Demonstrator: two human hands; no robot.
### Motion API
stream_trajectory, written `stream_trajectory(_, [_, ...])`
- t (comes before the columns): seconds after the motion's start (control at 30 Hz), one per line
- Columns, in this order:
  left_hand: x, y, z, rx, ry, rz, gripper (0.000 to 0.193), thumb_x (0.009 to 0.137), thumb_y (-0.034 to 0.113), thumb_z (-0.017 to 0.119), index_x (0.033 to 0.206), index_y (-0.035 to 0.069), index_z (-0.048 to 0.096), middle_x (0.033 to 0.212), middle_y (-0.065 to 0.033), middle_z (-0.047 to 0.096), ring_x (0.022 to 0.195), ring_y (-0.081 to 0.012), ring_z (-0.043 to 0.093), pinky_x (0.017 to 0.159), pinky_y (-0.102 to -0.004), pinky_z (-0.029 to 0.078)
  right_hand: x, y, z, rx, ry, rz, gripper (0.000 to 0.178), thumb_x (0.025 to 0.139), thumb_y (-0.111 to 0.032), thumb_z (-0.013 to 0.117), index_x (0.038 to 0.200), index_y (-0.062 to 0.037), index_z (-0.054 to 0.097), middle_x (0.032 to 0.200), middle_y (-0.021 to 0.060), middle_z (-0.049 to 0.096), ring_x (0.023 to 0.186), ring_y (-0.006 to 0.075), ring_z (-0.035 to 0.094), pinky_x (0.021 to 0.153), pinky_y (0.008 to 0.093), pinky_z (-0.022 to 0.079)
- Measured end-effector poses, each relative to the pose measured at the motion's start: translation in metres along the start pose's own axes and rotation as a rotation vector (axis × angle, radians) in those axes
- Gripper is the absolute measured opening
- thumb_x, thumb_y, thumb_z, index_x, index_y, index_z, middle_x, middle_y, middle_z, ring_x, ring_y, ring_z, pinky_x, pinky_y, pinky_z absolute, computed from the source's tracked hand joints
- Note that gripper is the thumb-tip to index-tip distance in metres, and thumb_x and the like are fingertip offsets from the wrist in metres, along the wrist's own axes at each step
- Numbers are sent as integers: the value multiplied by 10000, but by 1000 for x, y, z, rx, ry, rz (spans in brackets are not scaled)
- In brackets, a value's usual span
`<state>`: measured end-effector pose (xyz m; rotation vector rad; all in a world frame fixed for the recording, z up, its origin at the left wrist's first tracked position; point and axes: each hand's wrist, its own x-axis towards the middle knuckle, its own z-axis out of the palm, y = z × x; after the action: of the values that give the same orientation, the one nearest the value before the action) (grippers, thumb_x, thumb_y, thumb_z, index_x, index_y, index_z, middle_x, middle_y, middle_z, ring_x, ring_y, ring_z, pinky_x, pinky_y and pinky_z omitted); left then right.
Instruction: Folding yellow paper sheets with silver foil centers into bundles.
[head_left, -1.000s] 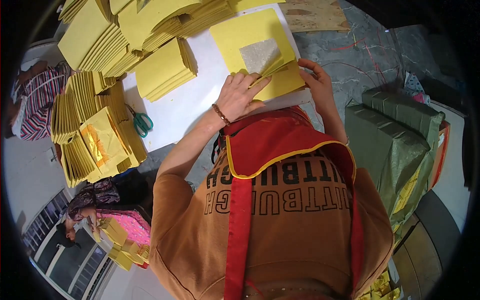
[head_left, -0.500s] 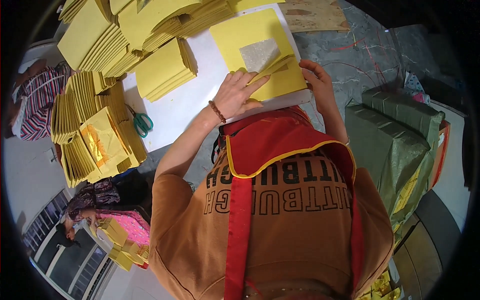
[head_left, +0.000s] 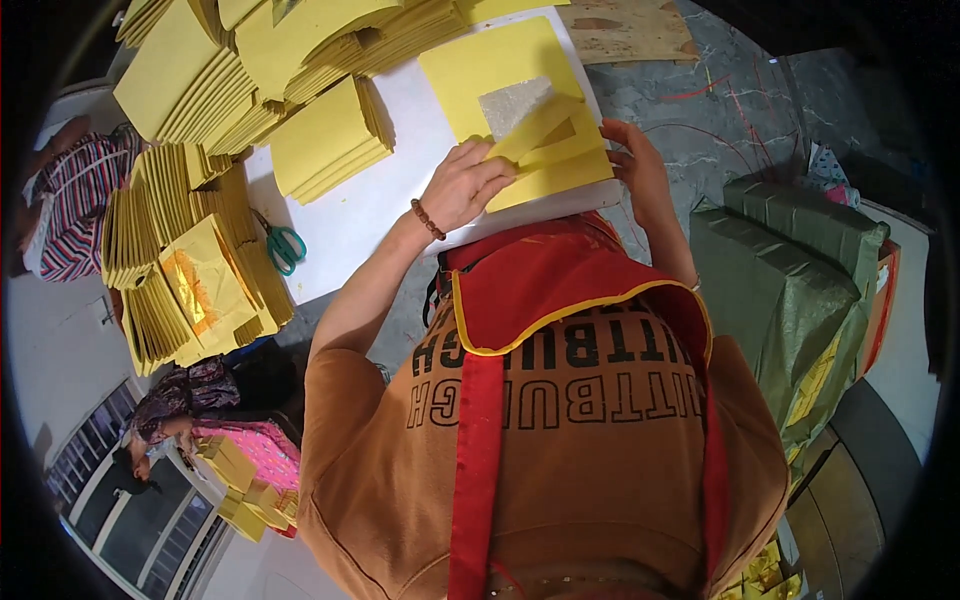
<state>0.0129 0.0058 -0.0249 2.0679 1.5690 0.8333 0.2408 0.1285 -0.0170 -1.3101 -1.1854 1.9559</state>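
A sheet of yellow paper (head_left: 490, 60) lies on the right part of the white table, with a silver-grey patch (head_left: 515, 105) in its middle. The near part of the sheet is folded over in strips, and one strip stands lifted at a slant, partly covering the patch. My left hand (head_left: 465, 190), a brown bead bracelet on its wrist, is closed on the left end of this strip. At the sheet's right edge, by the table's rim, is my right hand (head_left: 640, 170), its bent fingers apart and holding nothing that I can see.
Folded yellow paper stacks (head_left: 330, 140) fill the table's far left. Scissors with teal handles (head_left: 287, 248) lie beside more stacks (head_left: 150, 220). Green wrapped bundles (head_left: 780, 290) stand at right, with red strings (head_left: 740, 110) on the floor beyond. Other people (head_left: 180, 400) are at left.
My left hand has drawn slightly left and closed from outstretched fingers onto the strip, which has risen farther over the silver-grey patch. My right hand has shifted slightly at the sheet's edge.
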Motion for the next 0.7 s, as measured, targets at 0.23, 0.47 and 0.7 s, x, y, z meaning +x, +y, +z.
stream_trajectory(0.23, [0,9,-1,-113,82,-178,59,829,86,548,845,29,550,747,-125,487,678,-294,510,594,-365,437,-4,-1,5,-163,-19,-54,312,879,-191,514,1158,-51,514,979,55,595,790,97,545,666,228,440])
stream_trajectory(0.47, [-3,7,3,-69,125,-103,89,812,25,525,899,34,544,767,-130,488,679,-297,520,602,-368,448,-2,2,6,-201,-85,-86,343,822,-89,567,1158,-52,507,815,46,608,665,76,524,551,204,404])
stream_trajectory(0.7, [3,11,2,62,90,76,339,757,-11,513,1082,72,563,884,-135,504,842,-300,504,721,-372,448,2,2,10,-32,-79,-35,282,821,-93,571,1098,-55,537,739,6,554,619,69,504,519,194,408])
